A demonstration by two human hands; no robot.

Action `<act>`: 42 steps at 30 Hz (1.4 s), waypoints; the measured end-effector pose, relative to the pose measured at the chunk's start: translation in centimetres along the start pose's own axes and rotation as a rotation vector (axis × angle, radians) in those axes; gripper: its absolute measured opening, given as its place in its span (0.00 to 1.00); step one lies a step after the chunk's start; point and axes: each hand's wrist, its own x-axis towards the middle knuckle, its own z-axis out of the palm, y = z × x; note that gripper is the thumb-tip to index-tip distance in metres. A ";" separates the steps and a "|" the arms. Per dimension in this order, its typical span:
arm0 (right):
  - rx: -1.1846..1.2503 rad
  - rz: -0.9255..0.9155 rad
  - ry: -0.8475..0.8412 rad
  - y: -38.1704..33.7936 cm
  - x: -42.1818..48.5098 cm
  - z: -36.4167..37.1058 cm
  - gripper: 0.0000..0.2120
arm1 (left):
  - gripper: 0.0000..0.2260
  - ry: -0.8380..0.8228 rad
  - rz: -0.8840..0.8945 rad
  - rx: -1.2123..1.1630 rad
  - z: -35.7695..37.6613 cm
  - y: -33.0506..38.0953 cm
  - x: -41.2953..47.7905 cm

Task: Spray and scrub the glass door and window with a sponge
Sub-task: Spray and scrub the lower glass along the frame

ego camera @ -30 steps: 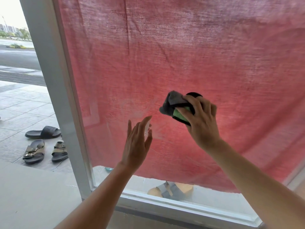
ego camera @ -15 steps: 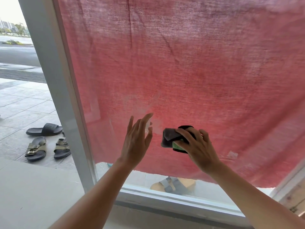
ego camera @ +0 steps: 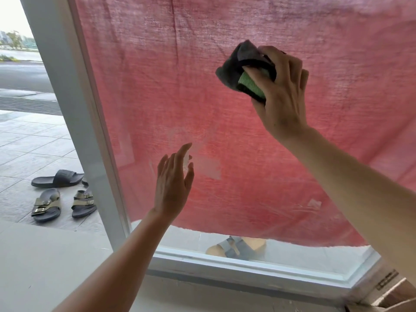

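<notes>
A large glass window pane (ego camera: 157,104) fills the view, with a red cloth hanging behind it. My right hand (ego camera: 282,95) presses a green sponge (ego camera: 249,84), wrapped in a dark grey cloth (ego camera: 238,61), against the glass at the upper right. My left hand (ego camera: 173,183) rests flat on the glass lower down, fingers apart and holding nothing. Pale smears (ego camera: 202,163) mark the glass just beside its fingertips.
The white window frame (ego camera: 74,109) runs down the left and along the bottom sill (ego camera: 247,266). Outside on the paved floor lie a black slide (ego camera: 57,177) and two strapped sandals (ego camera: 63,203). Another sandal (ego camera: 236,247) shows below the cloth's hem.
My right hand swept the sponge down beside the left hand, then up and right to the upper part of the pane. The left hand stayed on the glass.
</notes>
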 end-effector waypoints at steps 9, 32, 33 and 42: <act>-0.001 -0.137 0.002 -3.2 -3.6 3.2 0.22 | 0.22 -0.015 -0.059 -0.030 -0.6 -2.5 -0.2; 0.005 -0.472 -0.282 -6.3 -10.9 6.0 0.24 | 0.22 -0.019 0.012 -0.004 -1.0 -4.6 -0.5; 0.021 -0.442 -0.251 -5.8 -9.3 5.5 0.22 | 0.22 -0.022 0.009 -0.006 -1.0 -4.5 -0.5; 0.012 -0.188 0.142 -2.5 2.7 2.6 0.16 | 0.22 -0.012 -0.057 -0.035 -1.7 -4.7 -0.4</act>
